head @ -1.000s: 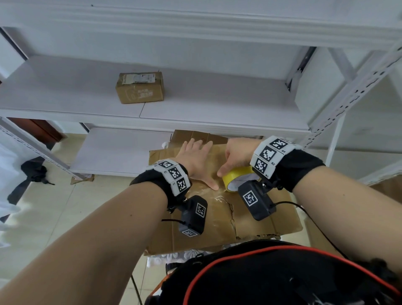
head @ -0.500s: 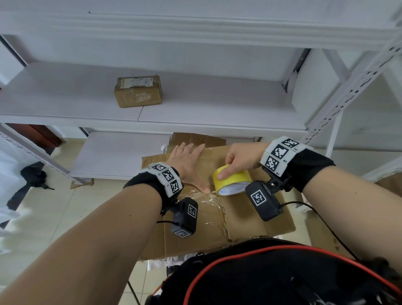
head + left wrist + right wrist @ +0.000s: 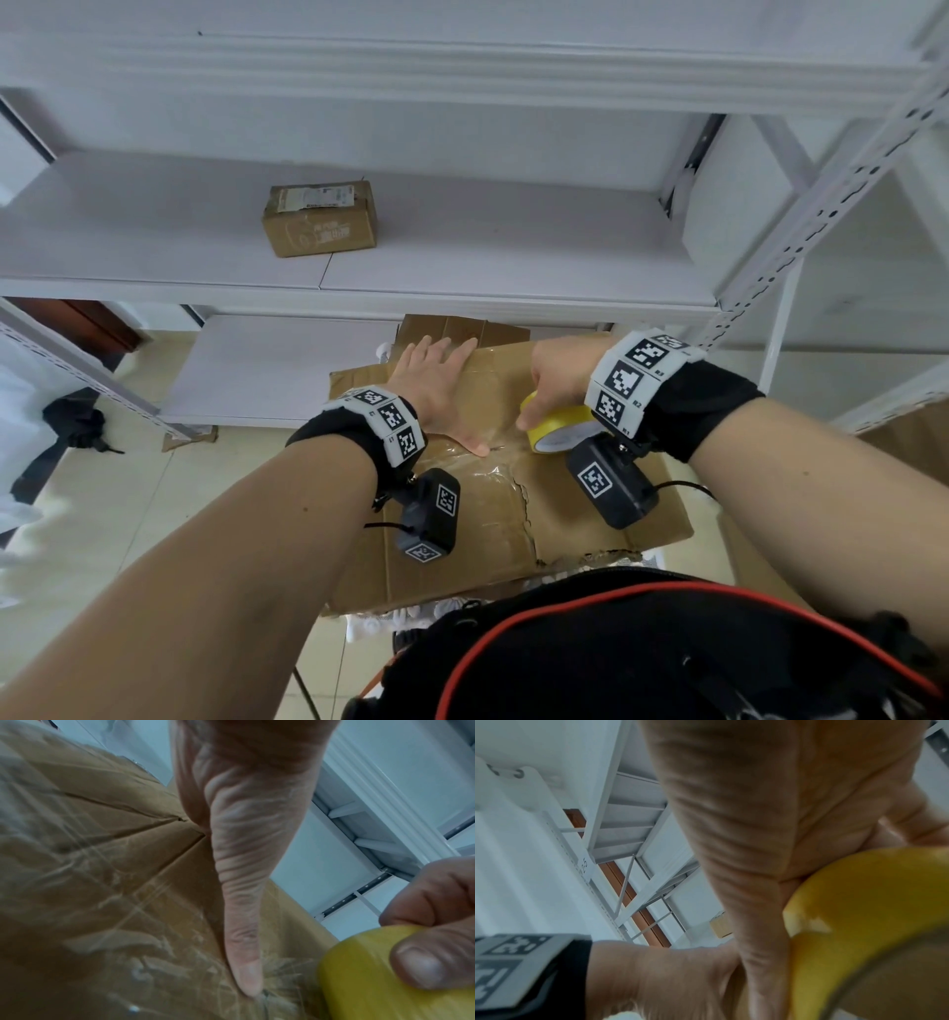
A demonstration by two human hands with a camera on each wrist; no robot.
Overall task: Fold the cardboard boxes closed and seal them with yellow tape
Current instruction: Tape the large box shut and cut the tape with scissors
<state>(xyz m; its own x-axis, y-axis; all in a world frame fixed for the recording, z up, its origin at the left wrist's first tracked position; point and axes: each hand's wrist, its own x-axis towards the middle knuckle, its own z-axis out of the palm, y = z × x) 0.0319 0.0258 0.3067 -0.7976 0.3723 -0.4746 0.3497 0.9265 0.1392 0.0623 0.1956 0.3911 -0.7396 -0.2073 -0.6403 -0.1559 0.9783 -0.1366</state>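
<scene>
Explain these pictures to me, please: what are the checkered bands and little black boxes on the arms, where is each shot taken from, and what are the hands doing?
No robot here: a person works bare-handed. The checkered bands are marker cuffs, and the black boxes under the wrists are small cameras. The wide picture comes from a camera on the person's head, looking down. The other two look along each hand from the wrist.

The left hand lies flat, fingers straight, pressing down the flaps of a big cardboard box, which carries shiny clear tape and a tear. The right hand grips a yellow tape roll standing on the box top, beside the left thumb. On the white shelf behind sits a small box, closed, with a label.
</scene>
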